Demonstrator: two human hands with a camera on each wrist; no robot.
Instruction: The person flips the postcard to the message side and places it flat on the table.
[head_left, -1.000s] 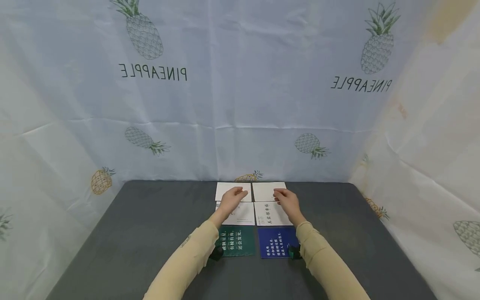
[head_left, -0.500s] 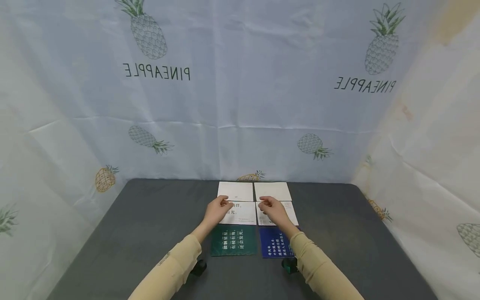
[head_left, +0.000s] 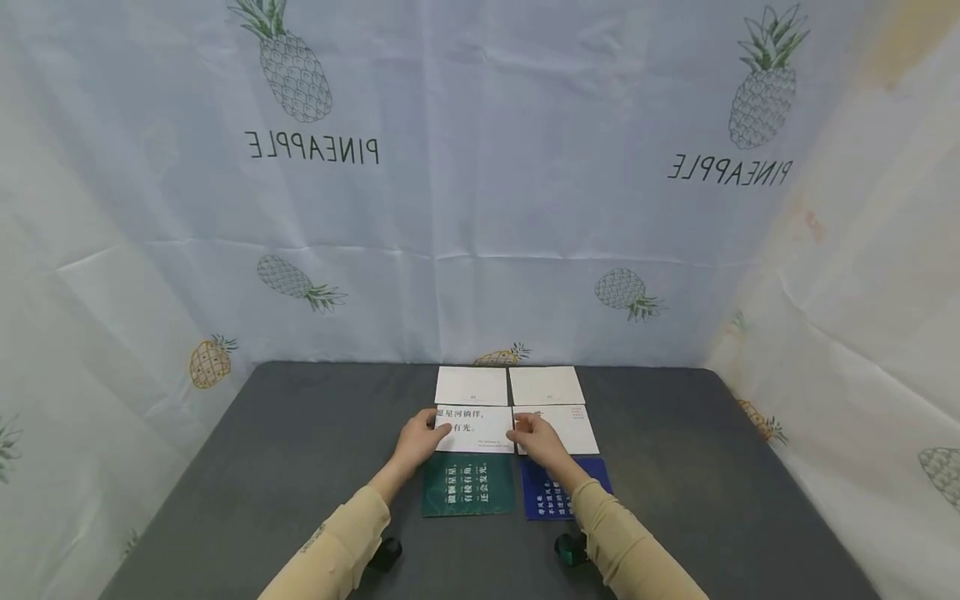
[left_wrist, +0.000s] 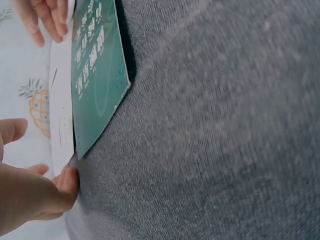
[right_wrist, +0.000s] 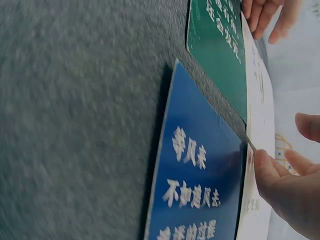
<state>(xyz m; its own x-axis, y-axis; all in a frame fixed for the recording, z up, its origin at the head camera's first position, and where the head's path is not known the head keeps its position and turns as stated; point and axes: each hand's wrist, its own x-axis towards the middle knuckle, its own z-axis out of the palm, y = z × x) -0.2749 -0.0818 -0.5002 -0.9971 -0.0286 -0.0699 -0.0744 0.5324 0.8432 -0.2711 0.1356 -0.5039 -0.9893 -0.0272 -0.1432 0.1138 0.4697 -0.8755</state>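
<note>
Six printed cards are avoided as a count here; several cards lie in two columns on the dark table. My left hand [head_left: 417, 440] has its fingertips at the left edge of a white card [head_left: 491, 417] with black lettering, in the middle row. Close to that card's right edge, at the gap to a second white card [head_left: 573, 435], are the fingertips of my right hand [head_left: 542, 440], which partly covers the second card. In the right wrist view, the right hand [right_wrist: 292, 190] keeps thumb and fingers apart over that gap.
A green card [head_left: 472, 492] and a blue card [head_left: 542, 492] lie in the near row. Behind are two nearly blank white cards [head_left: 471, 386]. The table [head_left: 315, 433] ends at a pineapple-print curtain [head_left: 480, 208].
Both hands have drawn back from the far row to the middle row. The left hand has shifted left to the lettered white card's edge; the right hand has moved left towards the gap.
</note>
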